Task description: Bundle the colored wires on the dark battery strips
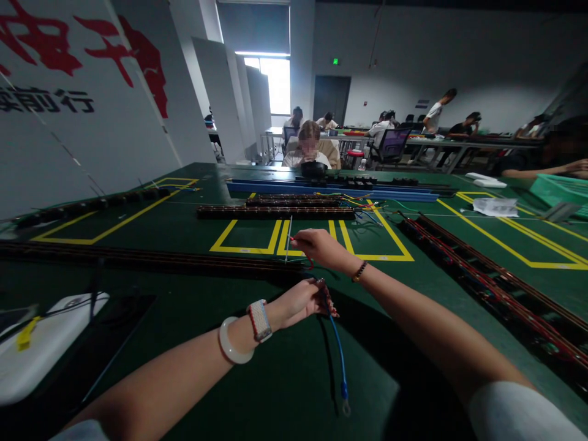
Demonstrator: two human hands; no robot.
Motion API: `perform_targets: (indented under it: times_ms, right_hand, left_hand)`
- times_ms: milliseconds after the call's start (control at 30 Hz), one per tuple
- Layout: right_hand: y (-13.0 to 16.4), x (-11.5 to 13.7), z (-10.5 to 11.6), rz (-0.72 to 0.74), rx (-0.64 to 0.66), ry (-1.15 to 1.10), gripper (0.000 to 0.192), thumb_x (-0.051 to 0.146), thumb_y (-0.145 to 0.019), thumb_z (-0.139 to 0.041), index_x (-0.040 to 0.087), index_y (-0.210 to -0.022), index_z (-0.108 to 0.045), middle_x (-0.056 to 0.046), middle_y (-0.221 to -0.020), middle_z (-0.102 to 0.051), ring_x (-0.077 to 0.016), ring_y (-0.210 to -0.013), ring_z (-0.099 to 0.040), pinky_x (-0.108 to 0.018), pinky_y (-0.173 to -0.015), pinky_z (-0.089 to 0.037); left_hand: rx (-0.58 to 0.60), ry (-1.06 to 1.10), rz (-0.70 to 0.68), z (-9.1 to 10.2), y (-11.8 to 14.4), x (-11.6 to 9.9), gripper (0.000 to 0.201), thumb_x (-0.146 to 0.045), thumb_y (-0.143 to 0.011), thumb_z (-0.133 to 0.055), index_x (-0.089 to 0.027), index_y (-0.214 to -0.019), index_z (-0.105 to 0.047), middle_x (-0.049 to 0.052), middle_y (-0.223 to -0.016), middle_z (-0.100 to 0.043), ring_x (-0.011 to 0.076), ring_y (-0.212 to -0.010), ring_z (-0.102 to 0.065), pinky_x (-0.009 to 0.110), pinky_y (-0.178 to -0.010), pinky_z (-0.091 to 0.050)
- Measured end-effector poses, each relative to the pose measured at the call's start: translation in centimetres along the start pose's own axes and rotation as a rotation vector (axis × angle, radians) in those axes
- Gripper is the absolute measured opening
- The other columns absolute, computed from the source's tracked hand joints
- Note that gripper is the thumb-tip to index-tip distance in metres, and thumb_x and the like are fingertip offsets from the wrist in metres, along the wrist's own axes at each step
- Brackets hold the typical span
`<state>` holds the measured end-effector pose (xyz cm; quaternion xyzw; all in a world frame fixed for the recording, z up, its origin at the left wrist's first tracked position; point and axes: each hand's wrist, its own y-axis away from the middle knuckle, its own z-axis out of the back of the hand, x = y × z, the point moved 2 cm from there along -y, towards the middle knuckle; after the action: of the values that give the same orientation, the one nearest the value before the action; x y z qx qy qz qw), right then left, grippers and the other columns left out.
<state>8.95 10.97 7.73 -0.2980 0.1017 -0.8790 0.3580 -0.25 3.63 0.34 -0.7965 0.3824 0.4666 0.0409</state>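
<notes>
My left hand (305, 301) is closed on a blue wire (339, 343), which hangs down over the green table and ends in a ring terminal (346, 407). Just above it, my right hand (324, 248) pinches a red wire (293, 239) between its fingertips. A thin pale strip (288, 248) stands upright beside those fingertips; I cannot tell whether they touch it. Both hands are at the right end of a long dark rail (184, 257) lying across the table. My left fingers hide where the wires join the rail.
Wired rails (275, 212) lie ahead within yellow tape lines, with a blue rail (340, 191) behind them. A long rail with red wires (496, 294) runs along the right. At left lies a white device (50, 343). A green basket (560, 191) is far right. A person (309, 144) sits opposite.
</notes>
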Motion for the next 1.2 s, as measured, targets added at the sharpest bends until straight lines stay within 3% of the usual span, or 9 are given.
perform_targets:
  times_ms: [133, 233, 367, 467, 600, 733, 933, 1200]
  right_hand:
    - [-1.8, -0.2, -2.2, 0.006, 0.066, 0.116, 0.022, 0.024, -0.092, -0.05, 0.012, -0.083, -0.067, -0.007, -0.077, -0.064, -0.0122, -0.067, -0.052, -0.023, -0.062, -0.031]
    - [-2.0, -0.7, -2.5, -0.039, 0.08, 0.061, 0.024, 0.026, -0.093, -0.05, 0.012, -0.085, -0.068, -0.007, -0.078, -0.065, -0.012, -0.067, -0.052, -0.023, -0.061, -0.032]
    - [-1.0, -0.7, -0.4, -0.072, 0.086, -0.14, 0.038, 0.044, -0.092, -0.047, 0.012, -0.088, -0.068, -0.002, -0.07, -0.06, -0.0095, -0.06, -0.046, -0.021, -0.056, -0.031]
    - [0.9, -1.3, 2.1, -0.167, 0.021, -0.272, 0.052, 0.054, -0.093, -0.036, 0.013, -0.096, -0.067, 0.001, -0.064, -0.053, -0.0087, -0.055, -0.041, -0.021, -0.052, -0.029]
    - [5.0, -4.1, 3.8, -0.301, -0.028, -0.181, 0.049, 0.053, -0.091, -0.041, 0.012, -0.096, -0.068, -0.001, -0.067, -0.057, -0.0112, -0.058, -0.048, -0.022, -0.054, -0.034]
    - [8.9, -7.2, 3.4, -0.378, 0.024, -0.08, 0.041, 0.048, -0.089, -0.048, 0.013, -0.097, -0.068, -0.009, -0.094, -0.067, -0.0189, -0.083, -0.06, -0.027, -0.072, -0.045]
    - [10.5, -8.1, 2.2, -0.44, 0.181, -0.286, 0.045, 0.052, -0.087, -0.051, 0.016, -0.108, -0.067, -0.008, -0.106, -0.068, -0.0218, -0.094, -0.063, -0.032, -0.084, -0.046]
    - [10.2, -8.1, 0.8, -0.412, 0.236, -0.298, 0.036, 0.043, -0.085, -0.056, 0.015, -0.103, -0.068, -0.006, -0.101, -0.069, -0.0181, -0.085, -0.064, -0.028, -0.074, -0.048]
  left_hand:
    - [-0.003, 0.02, -0.012, 0.2, -0.2, 0.2, 0.02, -0.017, -0.092, -0.037, -0.012, -0.079, -0.051, 0.006, -0.07, -0.059, 0.0168, -0.064, -0.063, 0.043, -0.076, -0.051]
    - [-0.007, 0.024, -0.01, 0.3, -0.3, 0.2, 0.017, -0.017, -0.092, -0.039, -0.013, -0.079, -0.049, 0.005, -0.069, -0.059, 0.0162, -0.063, -0.062, 0.043, -0.075, -0.051]
    - [0.011, 0.004, 0.0, 0.1, -0.2, 0.0, 0.016, -0.017, -0.092, -0.039, -0.012, -0.081, -0.05, 0.006, -0.072, -0.06, 0.0165, -0.066, -0.063, 0.043, -0.08, -0.05]
    - [-0.005, -0.048, 0.02, -0.1, 0.1, -0.1, 0.02, -0.018, -0.093, -0.036, -0.011, -0.082, -0.05, 0.008, -0.075, -0.061, 0.0175, -0.069, -0.065, 0.042, -0.082, -0.049]
    - [-0.059, -0.142, 0.061, -0.3, 0.6, -0.5, 0.021, -0.026, -0.094, -0.036, -0.01, -0.09, -0.049, 0.011, -0.079, -0.063, 0.0198, -0.075, -0.067, 0.042, -0.085, -0.048]
    - [-0.084, -0.326, 0.087, -0.2, 1.2, -1.1, 0.025, -0.035, -0.092, -0.042, -0.011, -0.098, -0.046, 0.01, -0.08, -0.064, 0.0193, -0.074, -0.067, 0.041, -0.082, -0.049]
    - [-0.079, -0.655, 0.146, 0.5, 1.3, -2.4, 0.042, -0.057, -0.083, -0.048, -0.014, -0.083, -0.047, 0.002, -0.062, -0.059, 0.0152, -0.053, -0.061, 0.034, -0.061, -0.051]
    - [-0.078, -0.977, 0.255, 1.4, 0.9, -3.1, 0.04, -0.052, -0.087, -0.04, -0.016, -0.07, -0.045, 0.002, -0.051, -0.057, 0.014, -0.041, -0.056, 0.027, -0.048, -0.046]
